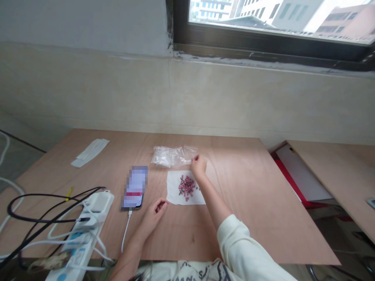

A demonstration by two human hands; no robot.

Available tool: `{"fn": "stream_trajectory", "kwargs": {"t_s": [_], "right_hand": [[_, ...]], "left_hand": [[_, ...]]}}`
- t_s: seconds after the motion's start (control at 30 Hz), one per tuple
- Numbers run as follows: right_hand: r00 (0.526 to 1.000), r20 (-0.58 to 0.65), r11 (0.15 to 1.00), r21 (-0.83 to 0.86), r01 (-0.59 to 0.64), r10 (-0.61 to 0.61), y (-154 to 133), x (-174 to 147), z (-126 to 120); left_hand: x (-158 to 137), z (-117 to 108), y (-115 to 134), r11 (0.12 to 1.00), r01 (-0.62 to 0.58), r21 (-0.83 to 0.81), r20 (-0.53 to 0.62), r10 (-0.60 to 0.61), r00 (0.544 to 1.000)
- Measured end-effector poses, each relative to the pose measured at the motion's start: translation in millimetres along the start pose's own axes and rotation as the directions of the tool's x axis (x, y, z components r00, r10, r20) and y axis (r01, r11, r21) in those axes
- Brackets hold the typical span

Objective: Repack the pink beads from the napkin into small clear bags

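1. While black cables (52, 221) loop over the left end of the bench (249, 218), the power strip (104, 201) lies slantwise beneath some of them.
2. Farther back, a folded white strip (91, 152) lies flat.
3. The phone (136, 185) lies screen up, its white cord (125, 230) running toward the near edge.
4. The left hand (154, 214) rests by the near left corner of the paper (172, 187), its grip loosely curled; whether it holds anything, I cannot tell.
5. The bag (166, 156), clear and crumpled, lies behind the paper. It looks light, limp and slippery; its flat right end seems the best place to take hold.
6. The paper lies flat and looks thin; its bare corners offer a hold, though lifting one could spill the load.
7. The bits (186, 186), pink and dark, heap mid-sheet. They are probably light and perhaps brittle, so a gentle fingertip pinch suits them.
8. The right hand (199, 166) is at the bag's right end, its grip bunched; whether it pinches the film, I cannot tell.
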State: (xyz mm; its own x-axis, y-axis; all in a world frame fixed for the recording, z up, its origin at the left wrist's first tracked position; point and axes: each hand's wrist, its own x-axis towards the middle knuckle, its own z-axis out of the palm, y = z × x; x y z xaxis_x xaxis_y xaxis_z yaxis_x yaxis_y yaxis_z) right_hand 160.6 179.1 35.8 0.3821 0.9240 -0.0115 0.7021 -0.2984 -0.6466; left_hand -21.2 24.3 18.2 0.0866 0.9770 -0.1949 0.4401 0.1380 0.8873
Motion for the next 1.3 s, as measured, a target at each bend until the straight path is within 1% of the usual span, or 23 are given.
{"fn": "stream_trajectory", "kwargs": {"t_s": [0.07, 0.13, 0.2, 0.27, 0.33, 0.4, 0.47, 0.53, 0.63, 0.67, 0.73, 0.8, 0.83, 0.87, 0.93, 0.97, 1.0, 1.03, 1.07, 1.1, 1.17, 1.23, 1.3], "right_hand": [[0.994, -0.098, 0.988, 0.144, 0.059, -0.045, 12, -6, -15], [0.986, -0.149, 0.964, 0.244, 0.107, -0.072, 22, -15, -30], [0.984, -0.172, 0.945, 0.309, 0.105, -0.053, 28, -25, -43], [0.986, -0.167, 0.917, 0.391, 0.078, -0.012, 31, -36, -54], [0.997, -0.079, 0.867, 0.494, 0.062, -0.026, 31, -51, -61], [0.989, 0.085, 0.801, 0.597, 0.047, -0.122, 31, -69, -65], [0.942, 0.233, 0.739, 0.673, 0.024, -0.243, 31, -87, -67], [0.893, 0.324, 0.697, 0.717, -0.016, -0.313, 33, -102, -67], [0.857, 0.391, 0.664, 0.743, -0.080, -0.334, 37, -113, -65], [0.852, 0.403, 0.659, 0.746, -0.093, -0.336, 39, -113, -65], [0.842, 0.418, 0.657, 0.747, -0.105, -0.341, 41, -112, -64], [0.834, 0.431, 0.675, 0.731, -0.100, -0.344, 42, -111, -64], [0.845, 0.419, 0.696, 0.713, -0.081, -0.331, 41, -112, -64], [0.875, 0.380, 0.728, 0.684, -0.048, -0.299, 39, -113, -65], [0.950, 0.224, 0.803, 0.595, 0.044, -0.218, 33, -120, -68], [0.968, 0.150, 0.831, 0.550, 0.085, -0.199, 29, -125, -71], [0.971, 0.118, 0.848, 0.517, 0.117, -0.206, 23, -130, -74], [0.959, 0.151, 0.851, 0.507, 0.135, -0.242, 17, -135, -77], [0.926, 0.238, 0.847, 0.514, 0.136, -0.293, 11, -140, -80], [0.879, 0.337, 0.844, 0.521, 0.123, -0.337, 6, -144, -83], [0.800, 0.468, 0.845, 0.528, 0.089, -0.376, -1, -149, -85], [0.758, 0.532, 0.842, 0.538, 0.042, -0.378, -3, -150, -85], [0.705, 0.598, 0.828, 0.560, -0.028, -0.381, 0, -149, -85]], "left_hand": [[3, -3, 2, 0.998, 0.022, -0.052, 0.006, -0.022, 1.000], [9, -5, 8, 0.996, 0.019, -0.088, 0.004, -0.019, 1.000], [16, -7, 17, 0.995, -0.008, -0.099, -0.013, 0.007, 1.000], [22, -8, 29, 0.992, -0.055, -0.111, -0.051, 0.050, 0.997], [26, -9, 44, 0.983, -0.100, -0.151, -0.062, 0.092, 0.994], [27, -10, 58, 0.972, -0.130, -0.196, -0.029, 0.127, 0.991], [25, -10, 68, 0.971, -0.136, -0.197, 0.035, 0.145, 0.989], [21, -12, 71, 0.977, -0.145, -0.156, 0.070, 0.157, 0.985], [15, -16, 70, 0.987, -0.139, -0.082, 0.045, 0.143, 0.989], [13, -18, 70, 0.990, -0.121, -0.072, 0.061, 0.126, 0.990], [8, -23, 71, 0.995, -0.077, -0.065, 0.150, 0.086, 0.985], [4, -27, 75, 0.997, -0.052, -0.061, 0.226, 0.065, 0.972], [2, -30, 77, 0.997, -0.051, -0.057, 0.237, 0.063, 0.969], [1, -31, 79, 0.997, -0.055, -0.053, 0.238, 0.066, 0.969], [-1, -33, 82, 0.997, -0.065, -0.042, 0.224, 0.073, 0.972], [-2, -33, 83, 0.997, -0.069, -0.035, 0.213, 0.075, 0.974], [-3, -33, 84, 0.997, -0.075, -0.028, 0.204, 0.079, 0.976], [-4, -31, 85, 0.996, -0.085, -0.023, 0.198, 0.088, 0.976], [-5, -29, 86, 0.995, -0.096, -0.021, 0.198, 0.099, 0.975], [-5, -27, 86, 0.994, -0.107, -0.017, 0.203, 0.108, 0.973], [-8, -22, 87, 0.992, -0.126, 0.002, 0.223, 0.122, 0.967], [-11, -19, 86, 0.991, -0.133, 0.014, 0.246, 0.125, 0.961], [-14, -17, 85, 0.993, -0.121, -0.018, 0.289, 0.121, 0.950]]}}
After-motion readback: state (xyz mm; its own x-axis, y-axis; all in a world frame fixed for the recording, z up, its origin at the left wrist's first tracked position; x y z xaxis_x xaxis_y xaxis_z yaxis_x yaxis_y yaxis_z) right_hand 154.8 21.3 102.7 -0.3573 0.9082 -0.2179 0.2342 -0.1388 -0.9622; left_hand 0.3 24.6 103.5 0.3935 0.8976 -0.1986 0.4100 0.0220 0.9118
